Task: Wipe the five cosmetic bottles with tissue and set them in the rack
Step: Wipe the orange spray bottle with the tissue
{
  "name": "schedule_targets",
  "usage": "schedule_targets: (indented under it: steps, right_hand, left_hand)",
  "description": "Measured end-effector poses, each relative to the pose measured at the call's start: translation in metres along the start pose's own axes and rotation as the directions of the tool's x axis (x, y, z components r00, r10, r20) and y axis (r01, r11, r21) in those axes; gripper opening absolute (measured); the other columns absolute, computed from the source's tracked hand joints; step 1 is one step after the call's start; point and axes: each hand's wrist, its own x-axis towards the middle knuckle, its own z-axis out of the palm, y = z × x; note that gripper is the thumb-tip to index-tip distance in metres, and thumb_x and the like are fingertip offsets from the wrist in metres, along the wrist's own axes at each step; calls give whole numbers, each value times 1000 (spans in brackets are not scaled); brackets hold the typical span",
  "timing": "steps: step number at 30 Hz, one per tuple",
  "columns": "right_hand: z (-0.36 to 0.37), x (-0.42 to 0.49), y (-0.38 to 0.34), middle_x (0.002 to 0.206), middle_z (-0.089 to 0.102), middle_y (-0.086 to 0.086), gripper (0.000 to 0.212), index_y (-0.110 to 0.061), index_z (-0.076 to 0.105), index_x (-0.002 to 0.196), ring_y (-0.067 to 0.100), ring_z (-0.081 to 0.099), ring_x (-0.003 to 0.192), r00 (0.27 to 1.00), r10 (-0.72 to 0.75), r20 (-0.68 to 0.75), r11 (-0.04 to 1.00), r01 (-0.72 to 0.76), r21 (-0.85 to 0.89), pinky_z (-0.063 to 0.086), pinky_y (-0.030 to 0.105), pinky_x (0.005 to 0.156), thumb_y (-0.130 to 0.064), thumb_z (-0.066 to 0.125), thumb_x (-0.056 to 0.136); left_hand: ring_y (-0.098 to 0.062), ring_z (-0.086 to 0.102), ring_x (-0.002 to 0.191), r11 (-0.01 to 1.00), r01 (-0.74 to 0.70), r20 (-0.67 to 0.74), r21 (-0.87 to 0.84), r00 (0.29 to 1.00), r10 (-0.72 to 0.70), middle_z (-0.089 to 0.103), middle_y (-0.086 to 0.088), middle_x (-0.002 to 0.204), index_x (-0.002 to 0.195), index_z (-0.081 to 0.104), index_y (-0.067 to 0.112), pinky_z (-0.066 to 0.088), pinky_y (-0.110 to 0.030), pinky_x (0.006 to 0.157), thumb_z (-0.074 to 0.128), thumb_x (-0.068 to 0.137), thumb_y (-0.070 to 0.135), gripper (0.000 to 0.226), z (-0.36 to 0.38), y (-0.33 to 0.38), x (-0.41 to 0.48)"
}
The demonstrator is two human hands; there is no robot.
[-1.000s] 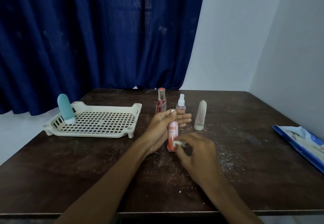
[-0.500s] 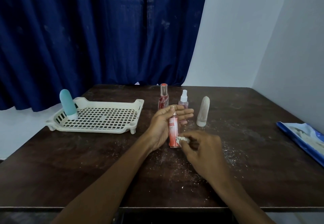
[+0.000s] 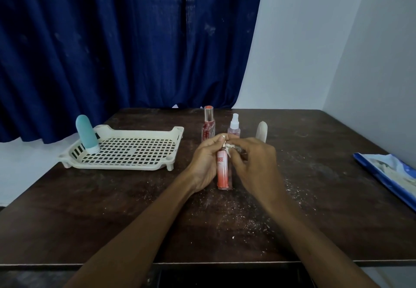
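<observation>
The pink bottle (image 3: 223, 172) is gripped upright by the left hand (image 3: 206, 163), and a tissue wad (image 3: 230, 150) is pinched against its neck by the right hand (image 3: 255, 163). One teal bottle (image 3: 86, 133) is seen standing in the far-left corner of the rack (image 3: 126, 167).

Two limbs on record, both coming in from the near edge. Left forearm (image 3: 139, 231): bare skin along its whole visible length, slender. Right forearm (image 3: 315, 238): the same. Left hand (image 3: 203, 163) and right hand (image 3: 256, 166): bare. One short fingernail (image 3: 223, 137) shows at the left hand's far end.
</observation>
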Motion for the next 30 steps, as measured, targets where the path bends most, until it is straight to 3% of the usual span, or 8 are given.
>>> schedule_targets:
  steps: [2,5,7,11,16,20,24,30]
  right_hand:
    - [2,-1,7,95,73,1,22,-17,73,109,5,62,79,999,29,-18,999,-30,-20,53,20,80,-9,67,89]
    - [6,-6,7,99,73,0,24,-17,72,110,0,59,82,998,47,-50,999,-48,-22,38,-1,81,-8,66,89]
    - [6,-7,5,103,72,0,27,-17,71,113,2,60,86,997,55,-48,998,-55,-15,35,-3,81,-7,66,89]
    - [5,-8,2,107,72,0,27,-16,72,112,5,64,93,999,44,-27,999,-43,8,41,5,88,-6,67,87]
    - [-3,-34,0,82,70,-8,17,-18,76,89,-2,59,69,995,7,100,999,-10,38,46,11,69,-8,76,76]
    - [-1,-51,4,84,64,-10,23,-21,77,87,-1,58,70,978,44,206,998,-53,40,46,12,67,-6,79,70]
    - [-1,-53,5,80,63,-10,21,-20,76,83,-4,57,68,980,72,188,996,-79,32,41,4,64,-5,79,68]
    - [-2,-47,12,72,63,-8,14,-20,71,77,-1,55,64,975,185,121,981,-176,-78,37,6,58,-8,78,72]
  left_hand:
    - [-17,66,85,999,3,-6,41,1000,-3,67,-14,99,118,61,0,57,-30,79,33,107,16,34,0,-1,0]
    - [-17,65,85,998,4,-12,63,1000,-4,68,-13,99,116,62,2,55,-31,79,33,107,16,34,1,-1,0]
    - [-17,64,83,997,-13,-3,79,1000,14,67,-11,96,110,63,4,54,-31,79,35,106,18,31,2,-1,0]
    - [-23,68,91,993,-69,-18,98,997,71,71,-13,102,94,59,8,56,-34,83,35,107,18,29,6,-1,0]
    - [-33,68,106,987,-119,-74,109,989,127,72,-17,103,96,55,8,49,-49,101,32,108,18,28,4,-2,3]
    - [-28,71,92,984,-121,-84,133,988,133,72,-14,96,104,52,3,56,-42,87,33,108,19,25,8,-3,3]
    - [-23,71,79,981,-112,-98,155,987,129,71,-12,96,98,52,7,58,-30,67,33,108,20,25,7,0,2]
    - [-24,72,84,983,-116,-128,140,983,134,71,-14,99,104,51,5,58,-29,66,33,108,21,24,4,-3,5]
